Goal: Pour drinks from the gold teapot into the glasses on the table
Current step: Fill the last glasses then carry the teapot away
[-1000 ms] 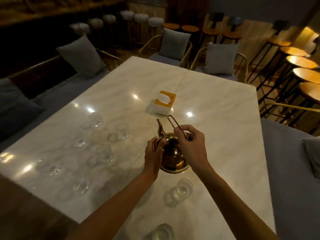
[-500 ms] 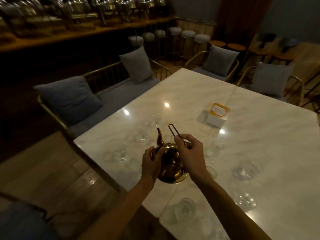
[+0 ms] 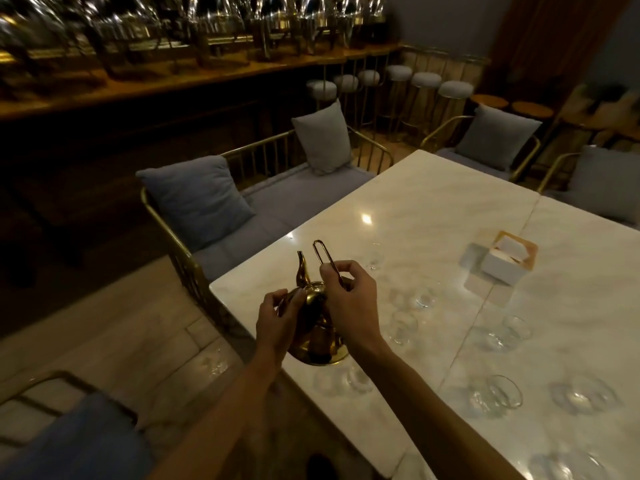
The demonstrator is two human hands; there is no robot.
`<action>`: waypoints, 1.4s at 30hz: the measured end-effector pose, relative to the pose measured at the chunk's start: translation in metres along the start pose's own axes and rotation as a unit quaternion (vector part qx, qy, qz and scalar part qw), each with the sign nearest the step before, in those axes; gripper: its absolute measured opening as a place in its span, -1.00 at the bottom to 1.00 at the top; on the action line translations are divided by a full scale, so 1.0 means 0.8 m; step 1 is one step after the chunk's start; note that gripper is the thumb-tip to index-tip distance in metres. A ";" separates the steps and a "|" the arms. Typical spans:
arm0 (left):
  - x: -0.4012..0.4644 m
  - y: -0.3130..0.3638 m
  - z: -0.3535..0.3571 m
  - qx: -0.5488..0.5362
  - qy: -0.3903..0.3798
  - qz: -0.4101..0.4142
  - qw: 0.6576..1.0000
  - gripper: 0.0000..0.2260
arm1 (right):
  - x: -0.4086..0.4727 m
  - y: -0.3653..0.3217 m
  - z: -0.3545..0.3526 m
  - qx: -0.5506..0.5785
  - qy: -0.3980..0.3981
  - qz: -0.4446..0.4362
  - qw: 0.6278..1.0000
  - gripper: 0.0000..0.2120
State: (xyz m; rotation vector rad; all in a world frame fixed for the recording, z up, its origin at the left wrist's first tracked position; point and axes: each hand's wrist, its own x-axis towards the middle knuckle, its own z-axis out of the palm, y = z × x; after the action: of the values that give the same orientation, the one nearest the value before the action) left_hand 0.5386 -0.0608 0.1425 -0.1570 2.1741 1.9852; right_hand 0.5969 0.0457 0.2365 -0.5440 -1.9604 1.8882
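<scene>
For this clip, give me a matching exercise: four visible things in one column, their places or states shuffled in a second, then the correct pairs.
Things:
1. gold teapot
2. tissue box
3. left hand
4. right hand

Places or states:
A. pinching the thin wire handle
B. cupping the pot's left side
C. held above the table's near corner
D. standing on the marble top, apart from the hands

Pairs: 1-C, 2-D, 3-B, 4-A

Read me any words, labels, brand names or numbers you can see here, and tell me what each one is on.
None can be read.
Gold metal teapot: plain polished surface, no marking visible.
White tissue box with wooden rim: blank sides, no print visible.
Clear drinking glasses: no logos visible.
Bottles on the back shelf: too blurred and dim to tell whether they carry labels.
</scene>
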 end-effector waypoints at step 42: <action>0.589 -0.064 0.015 0.272 -0.478 -0.066 0.833 -0.58 | 0.365 0.183 0.334 -0.022 0.425 0.226 0.876 -0.76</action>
State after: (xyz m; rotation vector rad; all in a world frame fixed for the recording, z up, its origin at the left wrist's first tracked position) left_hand 0.0903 -0.0292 -0.0090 0.6163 1.8068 0.9162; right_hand 0.2129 -0.0296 0.0785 -1.6301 -1.3336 1.4079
